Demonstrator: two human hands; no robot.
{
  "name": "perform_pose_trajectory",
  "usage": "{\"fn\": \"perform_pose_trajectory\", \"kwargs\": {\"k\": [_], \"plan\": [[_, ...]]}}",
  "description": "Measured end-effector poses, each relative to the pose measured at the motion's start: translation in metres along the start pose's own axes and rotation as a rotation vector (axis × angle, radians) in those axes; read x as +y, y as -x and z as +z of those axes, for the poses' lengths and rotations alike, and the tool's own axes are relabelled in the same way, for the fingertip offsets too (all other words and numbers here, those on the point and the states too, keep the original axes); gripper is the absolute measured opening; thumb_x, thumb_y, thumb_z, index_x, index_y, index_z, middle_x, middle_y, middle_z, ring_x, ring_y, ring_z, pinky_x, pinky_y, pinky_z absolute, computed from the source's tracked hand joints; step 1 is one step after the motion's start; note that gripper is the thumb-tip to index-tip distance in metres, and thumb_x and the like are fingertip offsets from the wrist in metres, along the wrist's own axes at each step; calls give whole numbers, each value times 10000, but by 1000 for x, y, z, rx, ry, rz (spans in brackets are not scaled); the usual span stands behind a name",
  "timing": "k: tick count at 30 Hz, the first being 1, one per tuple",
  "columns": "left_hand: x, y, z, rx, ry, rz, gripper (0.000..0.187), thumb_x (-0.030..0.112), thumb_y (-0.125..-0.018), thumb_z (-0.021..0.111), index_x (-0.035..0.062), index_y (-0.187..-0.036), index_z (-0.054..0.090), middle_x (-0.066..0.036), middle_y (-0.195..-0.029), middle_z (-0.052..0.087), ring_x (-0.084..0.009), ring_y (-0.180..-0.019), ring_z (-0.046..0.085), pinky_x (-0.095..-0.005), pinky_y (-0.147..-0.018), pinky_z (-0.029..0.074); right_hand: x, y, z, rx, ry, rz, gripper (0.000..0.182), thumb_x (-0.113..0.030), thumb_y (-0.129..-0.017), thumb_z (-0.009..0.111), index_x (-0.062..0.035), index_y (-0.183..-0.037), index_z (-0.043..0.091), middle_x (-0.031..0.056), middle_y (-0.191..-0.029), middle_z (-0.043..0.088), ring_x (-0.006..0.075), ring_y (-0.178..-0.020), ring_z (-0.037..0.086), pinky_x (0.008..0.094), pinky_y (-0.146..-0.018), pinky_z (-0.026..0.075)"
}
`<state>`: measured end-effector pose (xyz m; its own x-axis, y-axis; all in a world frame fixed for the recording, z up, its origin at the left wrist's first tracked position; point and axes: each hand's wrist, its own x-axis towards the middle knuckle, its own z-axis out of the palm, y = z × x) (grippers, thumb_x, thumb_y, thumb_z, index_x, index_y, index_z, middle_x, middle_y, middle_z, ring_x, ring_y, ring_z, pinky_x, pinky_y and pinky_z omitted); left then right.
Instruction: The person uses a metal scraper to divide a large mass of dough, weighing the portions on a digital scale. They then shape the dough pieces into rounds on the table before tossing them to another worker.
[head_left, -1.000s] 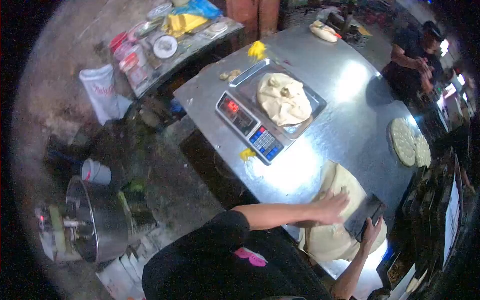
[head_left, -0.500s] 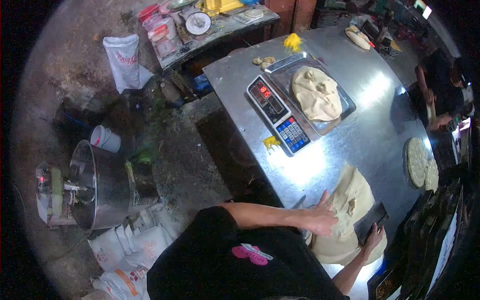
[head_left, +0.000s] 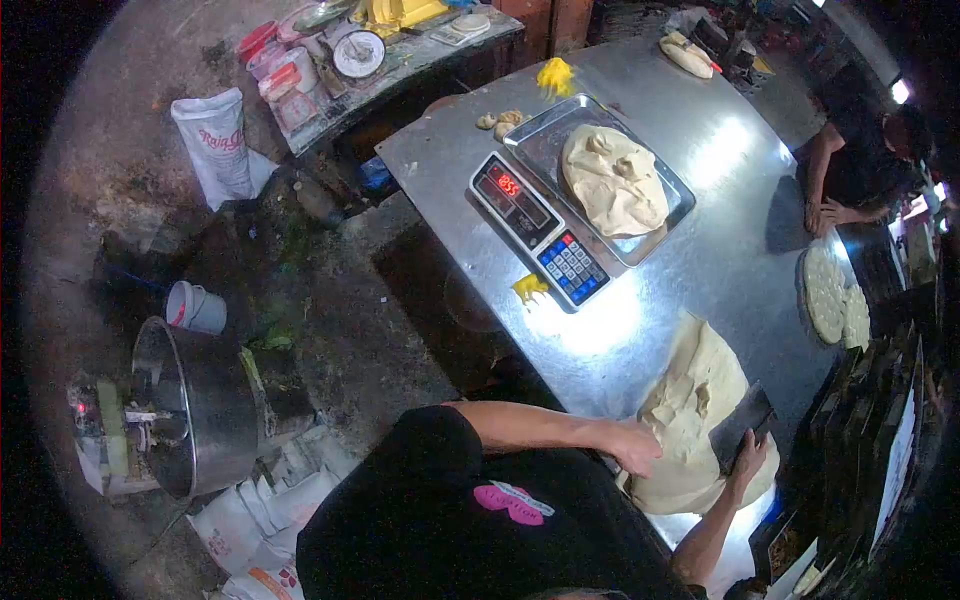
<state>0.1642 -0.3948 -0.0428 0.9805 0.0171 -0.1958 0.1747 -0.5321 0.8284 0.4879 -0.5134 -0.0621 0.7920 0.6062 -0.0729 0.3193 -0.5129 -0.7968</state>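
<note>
A large mass of pale dough [head_left: 700, 390] lies on the metal table near its front edge. My left hand [head_left: 636, 447] is at the dough's left edge, its fingers drawn together and touching it. In my right hand [head_left: 748, 458] is a dark flat scraper [head_left: 740, 425], which rests against the dough's right side. Farther back, another piece of dough [head_left: 615, 180] sits in a metal tray [head_left: 675, 235] on a digital scale [head_left: 538, 232] with lit red digits.
Flat dough rounds [head_left: 823, 295] lie at the table's [head_left: 420, 180] right side, near a co-worker's hands [head_left: 825, 215]. Small dough pieces [head_left: 508, 121] and yellow material [head_left: 555, 77] are beyond the scale. Dark stacked trays [head_left: 870, 440] stand at the right, a mixing bowl [head_left: 220, 410] at the left.
My left hand has drawn back leftward from the dough's surface, its spread fingers now together. The scraper has tilted and moved slightly upward. The co-worker's hands have moved, and the scale's digits differ.
</note>
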Motion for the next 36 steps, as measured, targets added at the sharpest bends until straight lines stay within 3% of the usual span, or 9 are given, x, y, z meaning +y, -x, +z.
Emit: {"fn": "perform_pose_trajectory", "kwargs": {"k": [5,9,11,13,18,21,28,31,36], "plan": [[-3,16,-11,-87,21,25,432,349,-798,572,-12,-1034,599,-223,-959,640,-415,-925,597,-472,-832,463,32,-33,-13,-57,571,-147,411,-223,-900,547,23,-1226,500,218,-1075,611,323,-956,588,390,-852,432],[-29,40,-24,123,211,6,480,303,-835,585,54,-1240,519,-235,-1086,603,-361,-1029,581,-447,-887,455,-171,39,15,-132,1182,-34,407,-198,-875,576,-17,-1233,510,225,-1029,624,341,-925,621,386,-816,472],[-21,67,-67,312,203,-197,451,300,-854,577,71,-1239,526,-221,-1075,613,-351,-1041,581,-427,-900,454,-155,8,51,16,505,-419,416,-199,-866,597,-36,-1242,524,177,-1040,641,286,-919,637,350,-814,484],[-39,80,-98,744,48,-170,442,237,-834,601,68,-1236,524,-205,-1072,613,-350,-1011,586,-420,-856,466,-232,16,121,-289,203,-393,470,-161,-832,659,-77,-1272,515,164,-1085,640,251,-968,625,338,-838,485],[-83,83,-195,1231,-481,-84,396,67,-771,609,52,-1163,551,-147,-1043,605,-317,-898,583,-425,-795,444,-305,-6,278,-326,209,-1081,585,-84,-732,701,-107,-1281,502,184,-1232,532,339,-1140,510,397,-951,427],[-106,75,-212,1272,-702,-287,413,83,-781,605,-13,-1170,503,-131,-1133,549,-300,-957,553,-418,-812,423,-307,-13,306,-295,199,-1170,371,-77,-736,656,-97,-1097,570,144,-1054,584,340,-970,556,398,-799,481],[-137,43,-215,1173,-1006,-231,381,89,-821,538,7,-1192,569,-107,-1287,490,-323,-1271,384,-622,-1037,219,-291,-10,297,-321,-33,-602,164,-105,-812,586,-24,-946,635,183,-790,630,298,-683,613,367,-647,478],[-158,28,-210,1243,-807,-112,329,84,-792,546,27,-1105,627,-90,-1243,528,-330,-1296,366,-652,-1056,172,-276,-11,287,-333,16,-506,192,-134,-817,612,43,-889,621,92,-741,648,159,-631,596,293,-626,482],[-167,21,-214,1194,-909,-160,233,93,-749,567,19,-939,680,-104,-1237,535,-371,-1299,356,-713,-1040,86,-279,29,213,-1695,-263,-91,124,-30,-784,643,17,-896,665,104,-868,679,156,-727,644,288,-636,527]]}}
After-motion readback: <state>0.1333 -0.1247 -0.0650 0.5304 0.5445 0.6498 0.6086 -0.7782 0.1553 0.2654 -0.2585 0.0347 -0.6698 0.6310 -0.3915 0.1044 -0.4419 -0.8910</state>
